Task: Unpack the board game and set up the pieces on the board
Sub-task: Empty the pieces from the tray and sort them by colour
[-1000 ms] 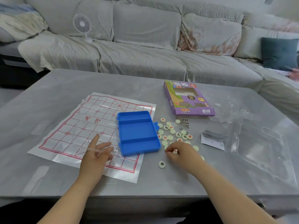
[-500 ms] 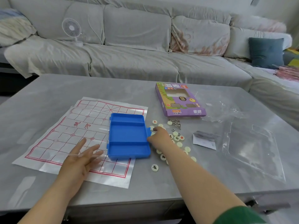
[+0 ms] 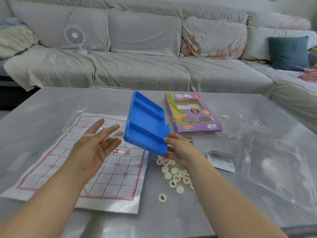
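The right hand (image 3: 178, 148) pinches the tilted blue plastic tray (image 3: 145, 124) at its lower-right corner, centre frame, while the open, empty left hand (image 3: 96, 148) waits just left of it.

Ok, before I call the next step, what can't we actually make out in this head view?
- Pieces: several hidden under the right hand; full count unknown.
- Board: far part covered by the blue tray, left hand and clear lid.
- Piece characters: mostly too small to read.
- Tray underside: faces away.
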The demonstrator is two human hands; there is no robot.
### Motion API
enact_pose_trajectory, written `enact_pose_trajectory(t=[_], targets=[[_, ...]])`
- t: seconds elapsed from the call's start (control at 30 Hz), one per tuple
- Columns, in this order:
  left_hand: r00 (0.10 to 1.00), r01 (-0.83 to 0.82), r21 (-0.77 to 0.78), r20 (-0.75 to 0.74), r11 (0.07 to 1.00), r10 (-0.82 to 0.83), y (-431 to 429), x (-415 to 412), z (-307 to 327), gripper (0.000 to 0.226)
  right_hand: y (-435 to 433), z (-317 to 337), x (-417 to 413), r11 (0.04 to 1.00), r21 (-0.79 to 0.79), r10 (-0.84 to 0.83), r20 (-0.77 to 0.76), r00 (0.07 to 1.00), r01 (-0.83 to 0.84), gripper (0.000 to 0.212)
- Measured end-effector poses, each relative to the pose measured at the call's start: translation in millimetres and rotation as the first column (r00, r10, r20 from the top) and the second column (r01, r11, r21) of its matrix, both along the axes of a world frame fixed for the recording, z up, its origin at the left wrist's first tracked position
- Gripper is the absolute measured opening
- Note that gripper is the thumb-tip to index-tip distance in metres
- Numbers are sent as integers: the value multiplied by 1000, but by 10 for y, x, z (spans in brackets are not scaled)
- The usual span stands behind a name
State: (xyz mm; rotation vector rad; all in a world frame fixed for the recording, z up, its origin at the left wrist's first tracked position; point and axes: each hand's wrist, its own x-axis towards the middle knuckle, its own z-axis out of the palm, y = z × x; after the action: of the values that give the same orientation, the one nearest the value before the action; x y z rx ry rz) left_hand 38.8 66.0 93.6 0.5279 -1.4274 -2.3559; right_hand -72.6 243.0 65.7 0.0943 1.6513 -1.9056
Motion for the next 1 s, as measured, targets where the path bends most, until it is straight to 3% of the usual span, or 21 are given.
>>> enact_pose_trajectory(t=[0.23,0.37,0.47,0.7,0.83,0.93,1.0], targets=[[988,98,-82,128,992,-87,268,-873,15,45,429,171,-643,968,53,-230,-198,953,245,22],[978,171,-188,153,967,-144,474,-1330,-49,39,550,97,-1050,879,198,-355,-334,873,433,19],[960,240,-247,204,939,-192,555,-1527,-162,41,574,-21,-1223,820,207,-445,-356,822,534,24],[928,323,-480,329,816,-174,433,-1859,-435,45,539,-248,-1438,688,246,-546,-443,711,682,37],[896,408,-497,380,766,-230,332,-2001,-530,45,554,-257,-1567,672,276,-533,-463,708,687,36],[862,485,-597,448,640,-235,282,-1962,-622,44,556,-226,-1640,622,306,-519,-529,672,721,35],[867,492,-740,465,459,-180,227,-1883,-709,44,551,-224,-1660,582,339,-493,-576,652,739,35]])
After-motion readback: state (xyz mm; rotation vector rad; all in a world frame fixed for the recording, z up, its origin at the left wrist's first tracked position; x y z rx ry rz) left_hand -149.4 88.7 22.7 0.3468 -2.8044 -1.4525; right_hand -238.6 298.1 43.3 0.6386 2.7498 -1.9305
